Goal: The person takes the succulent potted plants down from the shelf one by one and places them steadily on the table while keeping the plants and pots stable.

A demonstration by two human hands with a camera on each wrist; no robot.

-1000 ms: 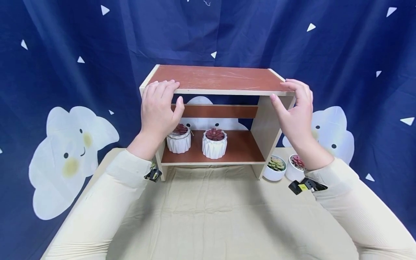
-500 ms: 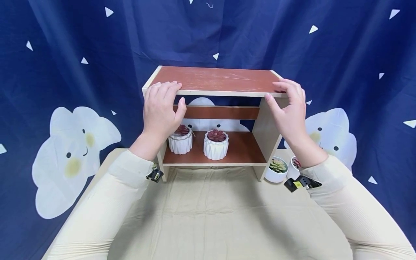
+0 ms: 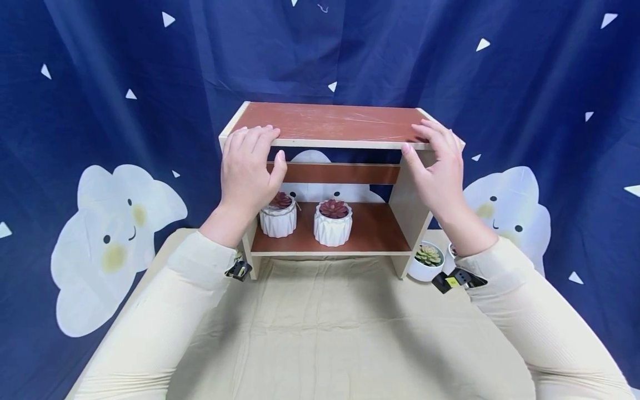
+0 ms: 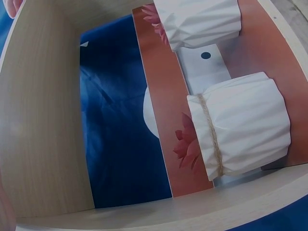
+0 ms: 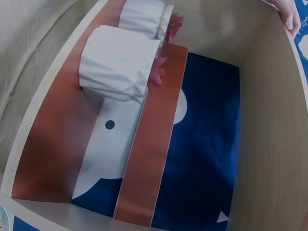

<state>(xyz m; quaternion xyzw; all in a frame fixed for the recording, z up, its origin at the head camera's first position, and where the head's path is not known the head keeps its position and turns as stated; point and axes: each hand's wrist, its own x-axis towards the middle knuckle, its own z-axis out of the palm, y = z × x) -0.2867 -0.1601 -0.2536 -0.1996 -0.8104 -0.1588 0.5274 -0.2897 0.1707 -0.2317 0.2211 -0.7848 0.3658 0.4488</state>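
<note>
A small wooden shelf [image 3: 330,122] with a brown top and pale edges stands on the cloth-covered table. My left hand [image 3: 247,166] rests on its top front edge near the left corner, fingers over the board and thumb pointing up in front. Near the right corner my right hand [image 3: 437,172] lies on the same edge, fingers on top, thumb at the front. On the lower board sit two white fluted pots with dark red succulents: the left pot [image 3: 278,221], with twine [image 4: 211,137] round it, and the right pot [image 3: 333,229]. My left hand partly covers the left plant.
Outside the shelf's right side stands a white bowl-shaped pot [image 3: 425,262] with a green succulent. Another white pot [image 3: 450,258] beside it is mostly hidden by my right wrist. A dark blue curtain [image 3: 380,50] with clouds and triangles hangs behind. Beige cloth [image 3: 320,328] covers the table.
My right hand has shifted left along the shelf's top edge, baring the right corner. It now covers more of the far right pot. My left hand stays in place on the shelf.
</note>
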